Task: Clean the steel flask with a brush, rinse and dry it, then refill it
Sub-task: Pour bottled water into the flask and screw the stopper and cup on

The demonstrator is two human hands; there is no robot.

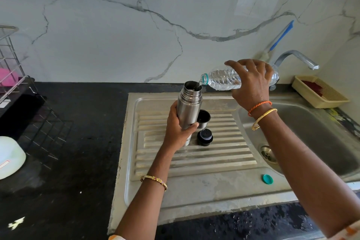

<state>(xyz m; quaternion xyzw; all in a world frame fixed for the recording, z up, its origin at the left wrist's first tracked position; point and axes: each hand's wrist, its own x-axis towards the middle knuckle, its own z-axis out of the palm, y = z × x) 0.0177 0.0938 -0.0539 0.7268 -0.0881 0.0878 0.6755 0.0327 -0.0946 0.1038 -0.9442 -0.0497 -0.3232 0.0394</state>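
Note:
The steel flask (pixel 190 106) stands upright and uncapped on the ribbed drainboard (pixel 194 158), with my left hand (pixel 178 128) wrapped around its lower body. My right hand (pixel 251 84) holds a clear plastic water bottle (pixel 222 79) tipped on its side, its mouth at the flask's rim, and a thin stream of water runs into the flask. Just right of the flask sit its steel cup lid (pixel 203 118) and its black stopper (pixel 204 137). The bottle's teal cap (pixel 267 179) lies on the sink's front edge.
The sink basin (pixel 319 132) with its drain is to the right, under a tap (pixel 298 58). A blue-handled brush (pixel 280 37) leans on the marble wall. A yellow tray (pixel 319 91) sits behind the basin. A wire dish rack (pixel 13 76) and a white bowl (pixel 9 157) are on the black counter at left.

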